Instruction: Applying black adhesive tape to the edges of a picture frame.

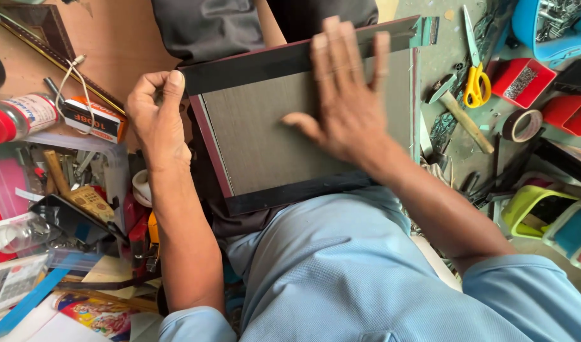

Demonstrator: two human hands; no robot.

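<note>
Frame: dark picture frame [284,60] w/ grey backing board [259,133], lying face down at centre of shot, resting against the person's lap.
Left hand: left hand [154,117], centre-left, fingers curled round the frame's upper-left corner, thumb up along the edge; closed on it.
Right hand: right hand [347,95], upper centre, spread flat & open, palm pressing the backing board, fingertips reaching the frame's top rail; grips nothing.
Right side: yellow-handled scissors [474,79] & a hammer [458,107] on the green tabletop [442,57], just right of the frame; tape roll [521,125] & red tray [521,81] further right.
Left side: red-capped bottle [15,117] & small orange box [94,117], upper left, among clutter.
</note>
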